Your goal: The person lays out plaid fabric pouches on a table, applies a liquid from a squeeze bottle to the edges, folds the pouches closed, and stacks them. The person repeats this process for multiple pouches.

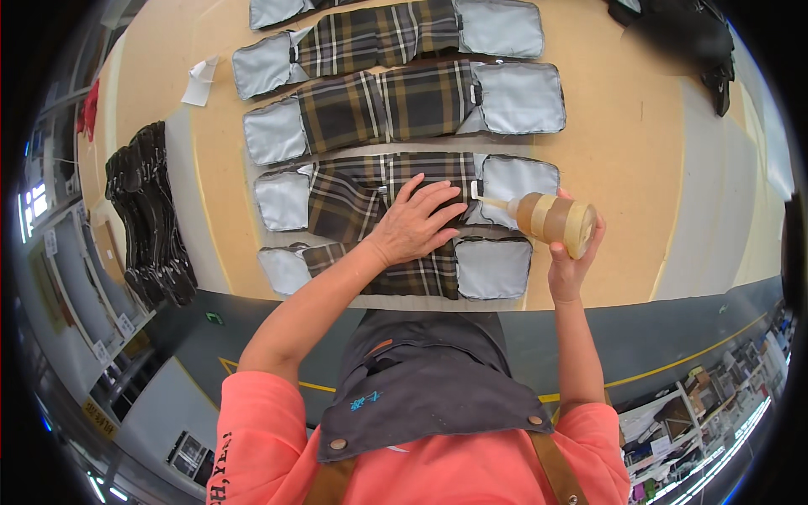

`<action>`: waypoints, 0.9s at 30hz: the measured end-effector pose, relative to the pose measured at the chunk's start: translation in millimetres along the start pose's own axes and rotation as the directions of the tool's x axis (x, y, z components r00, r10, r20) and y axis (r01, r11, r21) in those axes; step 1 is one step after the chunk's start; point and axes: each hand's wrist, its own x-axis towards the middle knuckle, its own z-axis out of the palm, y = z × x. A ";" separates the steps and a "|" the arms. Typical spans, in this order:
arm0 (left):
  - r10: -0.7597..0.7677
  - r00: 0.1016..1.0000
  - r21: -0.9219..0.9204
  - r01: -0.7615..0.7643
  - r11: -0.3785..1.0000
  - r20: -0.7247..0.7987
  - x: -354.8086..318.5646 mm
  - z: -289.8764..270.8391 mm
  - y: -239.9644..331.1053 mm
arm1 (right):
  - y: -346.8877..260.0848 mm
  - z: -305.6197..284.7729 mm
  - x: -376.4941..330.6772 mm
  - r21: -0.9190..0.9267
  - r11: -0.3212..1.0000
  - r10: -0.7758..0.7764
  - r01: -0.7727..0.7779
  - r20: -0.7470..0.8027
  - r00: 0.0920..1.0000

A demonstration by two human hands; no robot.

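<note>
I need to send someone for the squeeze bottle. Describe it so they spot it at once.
Start at the tan wooden worktable with its column of plaid-and-grey fabric panels. At the right end of the third panel from the top, the right hand holds the brown plastic squeeze bottle tipped sideways. It is the only bottle there, with a thin white nozzle touching the panel's grey flap.

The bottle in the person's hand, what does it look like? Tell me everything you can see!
The bottle is a small squeeze bottle, brownish and see-through looking, with pale tape-like bands round its body. It has a long thin whitish nozzle. It lies tipped sideways, nozzle pointing left, its tip at the seam where a plaid fabric piece meets its grey padded end. The right hand grips it from below. What is inside cannot be told.
</note>
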 end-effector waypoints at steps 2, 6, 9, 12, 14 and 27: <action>-0.004 1.000 -0.002 0.004 1.000 0.001 0.9 -0.7 1.0 | 0.7 0.0 2.1 -0.001 1.000 -0.002 0.002 0.008 1.000; -0.019 1.000 0.006 0.019 1.000 -0.001 1.2 -0.5 3.0 | 3.4 9.3 11.4 0.020 1.000 -0.007 0.008 -0.021 1.000; -0.036 0.999 0.019 0.036 0.999 -0.011 -0.4 1.1 5.2 | 7.6 7.8 10.3 0.045 0.999 0.007 -0.006 -0.014 1.000; -0.057 0.998 0.037 0.058 0.998 -0.029 -3.8 1.4 7.0 | 8.8 1.5 2.6 0.050 0.998 0.026 -0.027 0.007 1.000; -0.069 0.997 0.048 0.071 0.996 -0.043 -6.3 2.3 9.3 | 11.1 -3.3 -1.6 0.049 0.999 0.019 -0.020 0.019 1.000; 0.123 0.992 0.107 -0.126 0.986 0.038 -40.5 17.4 64.4 | -49.7 -59.4 -32.2 0.961 0.276 0.252 0.016 -0.088 0.964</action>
